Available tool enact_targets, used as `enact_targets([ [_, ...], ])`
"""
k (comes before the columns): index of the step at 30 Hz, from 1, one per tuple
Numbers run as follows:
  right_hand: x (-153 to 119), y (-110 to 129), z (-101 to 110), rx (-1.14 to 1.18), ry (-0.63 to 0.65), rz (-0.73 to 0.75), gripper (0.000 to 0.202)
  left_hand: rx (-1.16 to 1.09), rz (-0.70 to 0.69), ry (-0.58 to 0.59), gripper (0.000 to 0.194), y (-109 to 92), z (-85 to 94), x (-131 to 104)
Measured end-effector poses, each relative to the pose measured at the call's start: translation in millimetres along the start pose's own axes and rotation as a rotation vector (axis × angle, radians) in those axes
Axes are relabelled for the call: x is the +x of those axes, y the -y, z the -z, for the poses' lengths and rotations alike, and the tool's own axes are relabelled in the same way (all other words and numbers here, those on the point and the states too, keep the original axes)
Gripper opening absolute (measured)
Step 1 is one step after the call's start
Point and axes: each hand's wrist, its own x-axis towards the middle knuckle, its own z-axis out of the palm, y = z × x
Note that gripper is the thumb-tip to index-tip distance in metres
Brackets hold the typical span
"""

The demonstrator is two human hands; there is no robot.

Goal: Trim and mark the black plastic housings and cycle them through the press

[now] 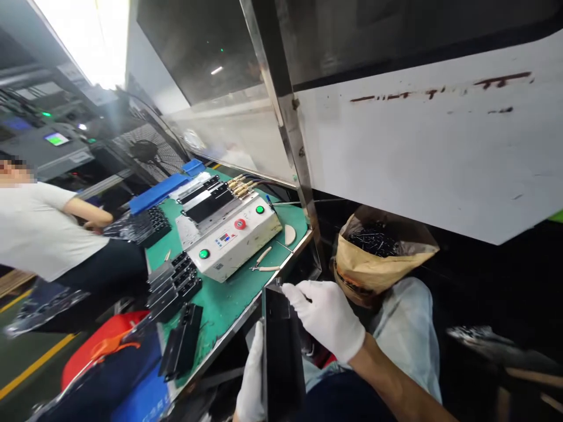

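A long black plastic part stands nearly upright in front of my body. My left hand, in a white glove, grips it along its left side; part of the fingers is behind it. At its upper end, my gloved right hand is closed, with thumb and forefinger against the top right edge. Whether those fingertips also pinch something small is hidden. On the green bench beyond lie another black part, a stack of similar parts and a pair of nippers.
A white control box with green buttons and a red knob sits on the bench. A paper bag of thin black scraps stands by my knee. A metal post rises at the bench corner. A co-worker is at the left.
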Motion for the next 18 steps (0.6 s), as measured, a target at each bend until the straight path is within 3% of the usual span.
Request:
enact_targets([
  [4,1,3,1,-0.099,0.003,0.032,0.055,-0.001,0.072,-0.045,0.04,-4,-1.7,-4],
  [11,6,3,2,-0.32,0.002,0.13,0.054,0.023,0.124,-0.046,0.041,-23,-41.1,-18],
  [18,-6,6,-3,-0.369,0.098,0.246,0.047,-0.031,0.11,-0.026,0.046,-22,-32.8,-8],
])
